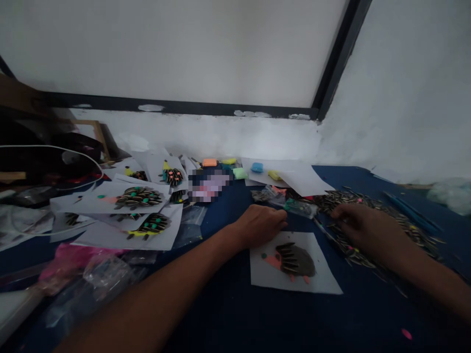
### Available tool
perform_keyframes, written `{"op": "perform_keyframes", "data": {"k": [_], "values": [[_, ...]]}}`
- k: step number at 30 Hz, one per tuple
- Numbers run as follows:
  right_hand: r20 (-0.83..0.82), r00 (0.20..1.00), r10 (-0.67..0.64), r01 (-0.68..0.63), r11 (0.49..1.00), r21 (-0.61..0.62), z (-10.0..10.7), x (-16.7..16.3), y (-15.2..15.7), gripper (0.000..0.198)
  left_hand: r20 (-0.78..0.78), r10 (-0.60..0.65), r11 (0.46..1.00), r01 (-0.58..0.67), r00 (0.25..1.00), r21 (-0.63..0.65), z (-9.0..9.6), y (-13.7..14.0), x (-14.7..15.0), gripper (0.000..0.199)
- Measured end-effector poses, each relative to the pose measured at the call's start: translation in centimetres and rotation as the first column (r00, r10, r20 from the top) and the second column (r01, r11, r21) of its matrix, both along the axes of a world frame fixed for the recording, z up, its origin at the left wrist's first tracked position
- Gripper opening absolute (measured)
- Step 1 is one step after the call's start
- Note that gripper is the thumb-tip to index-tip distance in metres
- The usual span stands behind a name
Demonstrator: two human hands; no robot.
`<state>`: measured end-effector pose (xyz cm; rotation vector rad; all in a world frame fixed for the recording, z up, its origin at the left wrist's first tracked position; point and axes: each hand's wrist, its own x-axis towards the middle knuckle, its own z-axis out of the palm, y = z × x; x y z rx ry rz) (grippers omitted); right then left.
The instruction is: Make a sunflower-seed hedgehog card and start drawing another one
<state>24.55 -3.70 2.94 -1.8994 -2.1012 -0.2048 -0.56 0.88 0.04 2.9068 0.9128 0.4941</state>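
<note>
My left hand (259,225) rests at the upper left edge of a white paper sheet (327,282), its fingers curled under and what they hold, if anything, hidden. On that sheet is a hedgehog figure (302,261) of grey clay, with a pink face, a green nose and pink feet. Several striped sunflower seeds (289,260) stand on its front part like spines; the rear is bare grey. My right hand (362,230) reaches into a heap of sunflower seeds (368,202) to the right. Its fingers are bent together, and I cannot see what lies between them.
Finished-looking hedgehog sheets (169,238) are piled at the left, beside clear plastic bags (106,277). Clay packs, one orange (210,162) and one blue (257,167), lie along the wall. Blue tweezers-like tools (412,212) lie by the seeds. A white cable (79,152) loops at far left.
</note>
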Motion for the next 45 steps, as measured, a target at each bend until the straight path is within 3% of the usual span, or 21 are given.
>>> {"op": "perform_keyframes", "data": {"k": [13,27,45], "values": [[-0.054,0.989,0.139,-0.128,0.977,0.17,0.08,-0.1,-0.04,0.02,-0.011,0.008,1.0,-0.008,1.0,-0.011,-0.06,0.01,0.02,0.02],[-0.001,0.988,0.155,-0.152,0.97,0.188,-0.27,0.0,-0.09,0.031,-0.015,0.003,1.0,-0.004,1.0,-0.03,0.14,-0.05,-0.02,0.02],[0.053,0.988,0.144,-0.151,0.974,0.167,0.03,-0.38,-0.03,0.015,-0.001,0.009,1.0,-0.009,1.0,-0.023,0.0,0.01,0.02,0.02]]}}
